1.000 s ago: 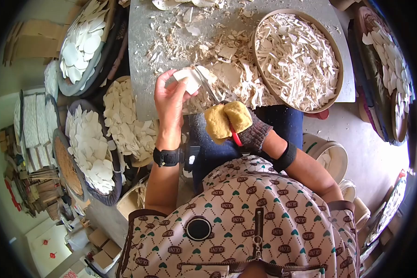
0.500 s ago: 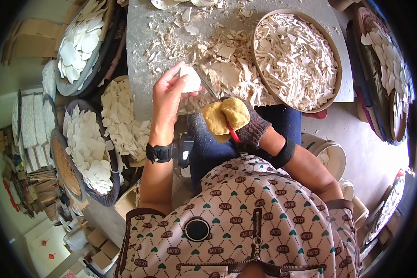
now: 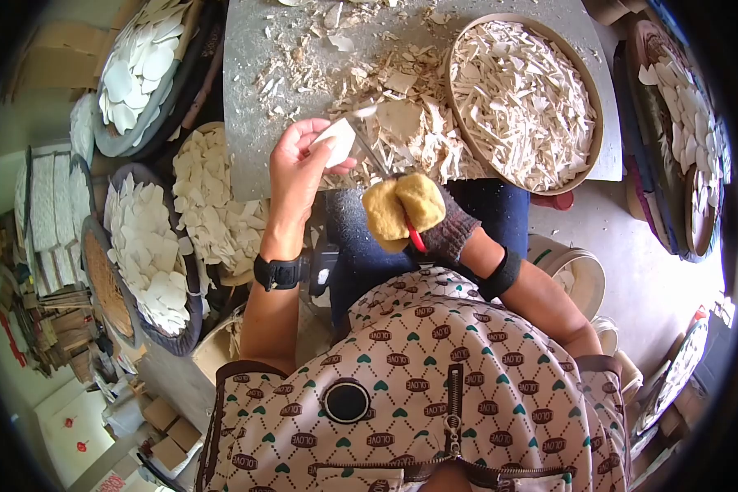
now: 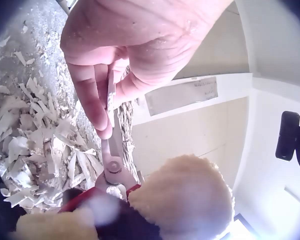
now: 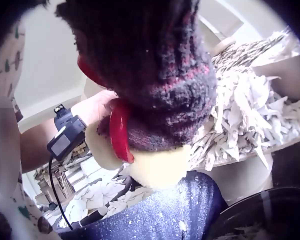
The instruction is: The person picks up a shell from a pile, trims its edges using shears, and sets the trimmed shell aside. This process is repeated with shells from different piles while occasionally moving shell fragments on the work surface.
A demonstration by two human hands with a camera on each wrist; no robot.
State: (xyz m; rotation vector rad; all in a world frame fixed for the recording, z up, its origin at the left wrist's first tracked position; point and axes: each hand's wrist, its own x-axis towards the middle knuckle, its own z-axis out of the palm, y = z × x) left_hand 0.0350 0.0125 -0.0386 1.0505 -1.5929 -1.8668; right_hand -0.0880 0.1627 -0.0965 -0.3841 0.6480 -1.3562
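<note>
My bare left hand (image 3: 297, 168) pinches a flat white piece (image 3: 336, 144) between thumb and fingers over the table's near edge. In the left wrist view that white piece (image 4: 110, 92) shows edge-on, right by the blades. My right hand (image 3: 453, 231), in a dark knitted glove, grips shears (image 4: 113, 167) with metal blades and a red handle (image 5: 120, 131). Thick yellow padding (image 3: 403, 211) covers the fingers around the handles. The blades point up and left toward the white piece. Close to their tips a narrow pale strip (image 3: 366, 111) shows above the scraps.
Pale scraps (image 3: 435, 123) litter the metal table (image 3: 250, 98). A round shallow tray (image 3: 600, 131) heaped with slivers stands at its right. Baskets of white pieces (image 3: 143, 254) line the left, with more pieces (image 3: 685, 119) at far right. A bucket (image 3: 586, 283) stands on the floor at right.
The white piece has turned in my left fingers and tilts differently against the blades. A narrow pale strip now shows by the blade tips. My right hand stays almost in place.
</note>
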